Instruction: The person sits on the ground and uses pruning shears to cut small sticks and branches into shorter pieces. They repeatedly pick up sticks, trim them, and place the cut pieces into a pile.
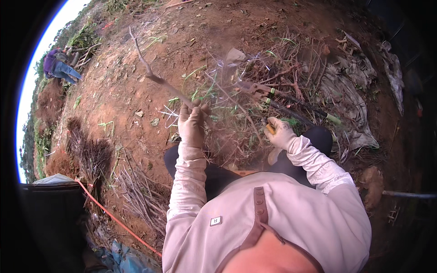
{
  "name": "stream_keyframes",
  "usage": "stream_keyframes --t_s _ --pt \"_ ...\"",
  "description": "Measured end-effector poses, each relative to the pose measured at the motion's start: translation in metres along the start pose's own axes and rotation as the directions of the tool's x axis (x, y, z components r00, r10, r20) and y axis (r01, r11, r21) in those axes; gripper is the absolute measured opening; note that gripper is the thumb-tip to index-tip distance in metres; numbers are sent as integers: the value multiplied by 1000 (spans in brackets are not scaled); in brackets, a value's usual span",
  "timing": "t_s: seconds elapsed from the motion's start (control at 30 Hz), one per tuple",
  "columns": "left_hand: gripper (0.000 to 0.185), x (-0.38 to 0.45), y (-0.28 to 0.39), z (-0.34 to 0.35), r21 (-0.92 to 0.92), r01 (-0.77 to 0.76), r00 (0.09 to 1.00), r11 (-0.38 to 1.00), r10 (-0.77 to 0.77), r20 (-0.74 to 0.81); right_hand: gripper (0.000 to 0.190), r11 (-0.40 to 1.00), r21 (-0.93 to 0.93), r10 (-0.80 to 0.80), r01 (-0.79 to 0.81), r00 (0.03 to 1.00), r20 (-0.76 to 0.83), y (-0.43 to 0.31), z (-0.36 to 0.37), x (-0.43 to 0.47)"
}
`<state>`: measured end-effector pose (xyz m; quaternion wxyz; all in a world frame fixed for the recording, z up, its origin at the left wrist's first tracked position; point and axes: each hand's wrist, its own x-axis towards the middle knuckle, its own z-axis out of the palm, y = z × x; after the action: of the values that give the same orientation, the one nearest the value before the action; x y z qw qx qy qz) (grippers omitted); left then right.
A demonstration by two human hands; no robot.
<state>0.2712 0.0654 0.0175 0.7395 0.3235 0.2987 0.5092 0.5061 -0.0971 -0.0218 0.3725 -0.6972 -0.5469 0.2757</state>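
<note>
My left hand, in a pale glove, is closed around a forked bare branch that reaches up and to the left. My right hand, gloved too, grips a small tool by its yellow-orange handle; its working end is blurred and I cannot tell its kind. Just beyond my right hand lie long-handled loppers with rusty jaws and light green bands on the dark handles. Thin twigs and roots cover the ground between my hands and knees.
Bundled sticks and darker twig bundles lie at left, beside a black container and an orange hose or cord. A stone sits ahead. Crumpled sheeting lies at right. Another person bends over at far left.
</note>
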Motion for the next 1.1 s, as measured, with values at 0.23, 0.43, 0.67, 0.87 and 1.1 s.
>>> stream_keyframes --t_s 0.23,0.43,0.67,0.87,1.1 --pt "33 11 22 -22 -586 225 964 778 -93 248 47 894 225 249 -386 848 467 5 14 -41" --pt "28 13 19 -20 -679 273 945 682 -59 322 67 997 -38 76 -66 857 509 -47 7 -33" --pt "26 5 23 -14 -642 323 910 696 -41 414 75 998 57 -20 -21 770 638 -46 -8 -24" --pt "30 0 20 -6 -566 361 893 741 -99 439 56 985 170 -96 -14 777 623 -60 3 -22" --pt "29 -1 24 1 -623 384 897 681 -114 427 44 984 -35 -165 172 975 150 15 40 -36"
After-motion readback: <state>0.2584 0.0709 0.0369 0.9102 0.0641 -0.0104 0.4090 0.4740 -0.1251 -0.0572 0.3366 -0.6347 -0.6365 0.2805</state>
